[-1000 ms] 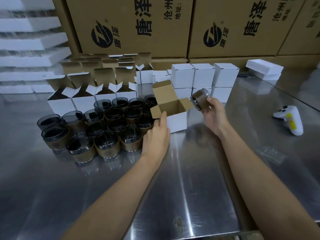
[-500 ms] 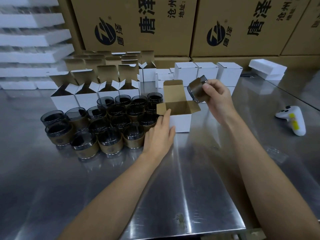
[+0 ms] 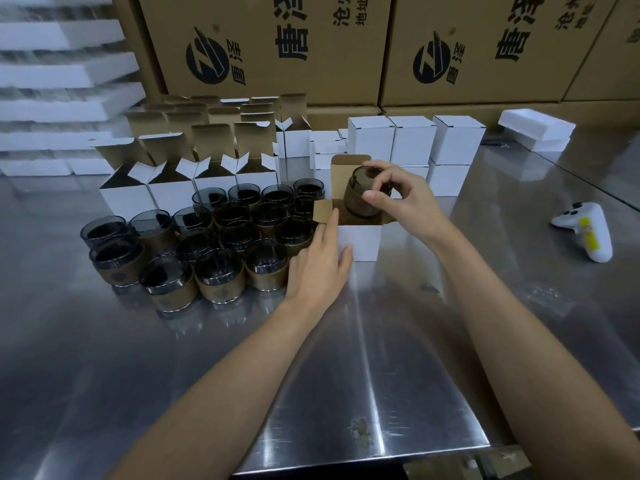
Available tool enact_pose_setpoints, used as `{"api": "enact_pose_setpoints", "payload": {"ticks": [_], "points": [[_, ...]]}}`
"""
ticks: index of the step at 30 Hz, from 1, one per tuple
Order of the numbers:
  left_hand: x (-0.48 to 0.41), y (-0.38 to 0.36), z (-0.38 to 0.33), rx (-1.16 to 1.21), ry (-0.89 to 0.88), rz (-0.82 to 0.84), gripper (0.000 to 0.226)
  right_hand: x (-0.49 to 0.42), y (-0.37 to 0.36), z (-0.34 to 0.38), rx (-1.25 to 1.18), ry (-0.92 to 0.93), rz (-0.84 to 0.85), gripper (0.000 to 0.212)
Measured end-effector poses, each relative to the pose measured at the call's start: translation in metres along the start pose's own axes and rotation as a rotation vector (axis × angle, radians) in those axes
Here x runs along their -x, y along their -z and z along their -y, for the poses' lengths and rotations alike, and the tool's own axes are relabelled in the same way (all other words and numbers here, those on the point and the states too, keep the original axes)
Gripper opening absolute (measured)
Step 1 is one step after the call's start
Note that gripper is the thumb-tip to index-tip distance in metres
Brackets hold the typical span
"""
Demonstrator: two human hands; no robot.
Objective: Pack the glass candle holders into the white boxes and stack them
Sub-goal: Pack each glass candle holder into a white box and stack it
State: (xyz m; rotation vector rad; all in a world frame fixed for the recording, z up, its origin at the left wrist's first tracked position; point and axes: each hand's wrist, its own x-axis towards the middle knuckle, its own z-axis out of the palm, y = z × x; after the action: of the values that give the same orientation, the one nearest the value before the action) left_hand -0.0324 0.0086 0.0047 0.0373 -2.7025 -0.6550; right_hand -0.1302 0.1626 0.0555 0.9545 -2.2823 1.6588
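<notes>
My right hand [image 3: 398, 199] grips a smoked-glass candle holder [image 3: 358, 195] by its rim, and its lower part sits inside the mouth of an open white box [image 3: 360, 242] at the table's middle. My left hand [image 3: 318, 265] rests with straight fingers against that box's left side and flap. A cluster of several dark glass holders with brown sleeves [image 3: 221, 244] stands left of the box. Closed white boxes [image 3: 412, 140] are stacked behind it.
Several open white boxes [image 3: 169, 192] with raised flaps stand in rows at the back left. A white game controller [image 3: 588, 233] lies at the right. Large brown cartons [image 3: 270, 46] wall the back of the steel table [image 3: 346, 358]. White foam trays [image 3: 536, 133] lie at back right.
My right hand has carried the holder left and down from beside the box into its opening, turning it upright. My left hand stayed against the box.
</notes>
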Motion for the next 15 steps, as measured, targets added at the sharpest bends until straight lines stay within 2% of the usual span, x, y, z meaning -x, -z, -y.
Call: {"api": "enact_pose_setpoints", "payload": {"ticks": [7,15], "points": [[0.001,-0.002,0.0,-0.012,0.008,0.007,0.07,0.004,-0.023,-0.004,0.134,-0.063,0.068,0.014],[0.001,-0.003,0.002,-0.021,-0.01,0.014,0.073,0.005,-0.026,-0.01,0.096,-0.138,0.101,0.016]]}}
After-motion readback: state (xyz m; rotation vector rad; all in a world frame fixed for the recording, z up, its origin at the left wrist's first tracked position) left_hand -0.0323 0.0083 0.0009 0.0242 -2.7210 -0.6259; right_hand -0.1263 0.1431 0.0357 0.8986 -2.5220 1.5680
